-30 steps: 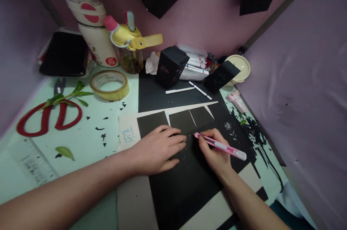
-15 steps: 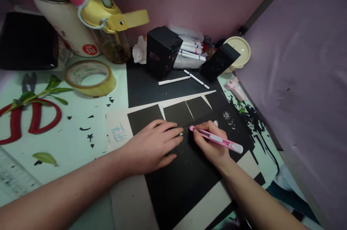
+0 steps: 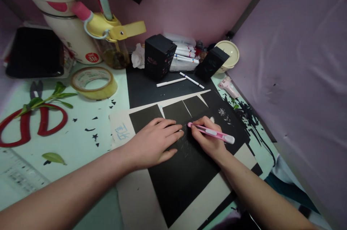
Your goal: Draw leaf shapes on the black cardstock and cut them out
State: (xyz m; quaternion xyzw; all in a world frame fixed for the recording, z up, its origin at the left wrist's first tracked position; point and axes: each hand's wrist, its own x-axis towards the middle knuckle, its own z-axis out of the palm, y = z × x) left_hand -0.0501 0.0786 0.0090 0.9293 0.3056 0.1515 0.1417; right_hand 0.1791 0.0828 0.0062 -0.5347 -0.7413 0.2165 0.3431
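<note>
My left hand (image 3: 159, 142) lies flat on a sheet of black paper (image 3: 173, 190), its fingers stretched toward the right. Between the fingers of my right hand (image 3: 207, 138) is a pink craft knife (image 3: 214, 133) with a pale end, its tip down on the black paper just right of my left fingertips. Faint pale lines mark the paper between the hands. Slits divide the sheet's far edge into flaps, and white flower cut-outs or drawings (image 3: 222, 113) show at its right. Underneath is a whitish board (image 3: 135, 190) with blue writing on it.
Red-handled scissors (image 3: 45, 120), a leafy sprig, a clear ruler (image 3: 20, 174) and a tape roll (image 3: 93, 82) lie at left. Bottles (image 3: 114, 47), black boxes (image 3: 159, 56) and white markers (image 3: 187, 56) stand behind. Black paper scraps (image 3: 245, 114) are heaped at right.
The whole view has shifted slightly, so the things at the back sit lower in it. The craft knife stays in my right hand, and my left hand is still flat on the paper.
</note>
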